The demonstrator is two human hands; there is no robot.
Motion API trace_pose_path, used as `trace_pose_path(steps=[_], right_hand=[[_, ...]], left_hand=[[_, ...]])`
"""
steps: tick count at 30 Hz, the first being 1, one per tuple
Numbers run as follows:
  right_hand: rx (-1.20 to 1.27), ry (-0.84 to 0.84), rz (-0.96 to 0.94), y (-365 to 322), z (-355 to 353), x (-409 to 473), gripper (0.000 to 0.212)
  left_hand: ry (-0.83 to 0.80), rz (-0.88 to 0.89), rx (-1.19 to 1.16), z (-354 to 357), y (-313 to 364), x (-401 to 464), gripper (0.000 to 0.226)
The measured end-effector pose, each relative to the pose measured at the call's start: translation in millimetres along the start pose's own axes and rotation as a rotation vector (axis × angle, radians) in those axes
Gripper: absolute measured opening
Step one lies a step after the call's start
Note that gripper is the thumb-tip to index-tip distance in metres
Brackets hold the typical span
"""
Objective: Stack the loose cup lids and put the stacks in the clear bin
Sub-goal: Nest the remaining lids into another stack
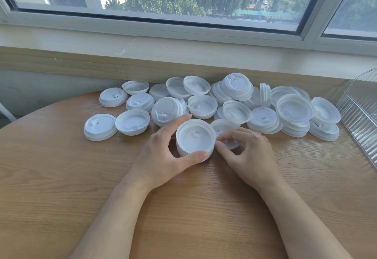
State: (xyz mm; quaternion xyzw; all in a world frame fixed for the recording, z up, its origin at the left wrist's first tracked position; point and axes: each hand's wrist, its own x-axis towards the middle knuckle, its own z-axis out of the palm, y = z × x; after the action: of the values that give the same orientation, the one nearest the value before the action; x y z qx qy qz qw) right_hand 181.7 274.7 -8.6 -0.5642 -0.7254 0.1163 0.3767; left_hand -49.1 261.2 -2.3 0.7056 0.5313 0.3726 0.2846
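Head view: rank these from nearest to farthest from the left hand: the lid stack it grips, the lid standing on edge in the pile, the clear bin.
1. The lid stack, gripped in the left hand at table centre.
2. The lid standing on edge, far side of the pile, to the right.
3. The clear bin, at the table's right edge.

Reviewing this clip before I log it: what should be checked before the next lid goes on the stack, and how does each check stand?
1. Left hand grips the stack between thumb and fingers: ok.
2. Stack's top lid faces hollow side up: ok.
3. Right hand pinches the next lid: cannot tell, fingers hide its near edge.
4. Clear bin beside the pile: ok, at the table's right edge.
5. Stack fully nested: cannot tell.
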Motion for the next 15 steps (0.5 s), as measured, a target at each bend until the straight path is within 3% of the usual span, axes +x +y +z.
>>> trace_pose_path(steps=[15], right_hand=[[-0.067, 0.053, -0.011, 5.9, 3.5, 2.1, 0.009]], left_hand=[[0.019, -0.004, 0.007, 0.4, -2.0, 0.5, 0.094]])
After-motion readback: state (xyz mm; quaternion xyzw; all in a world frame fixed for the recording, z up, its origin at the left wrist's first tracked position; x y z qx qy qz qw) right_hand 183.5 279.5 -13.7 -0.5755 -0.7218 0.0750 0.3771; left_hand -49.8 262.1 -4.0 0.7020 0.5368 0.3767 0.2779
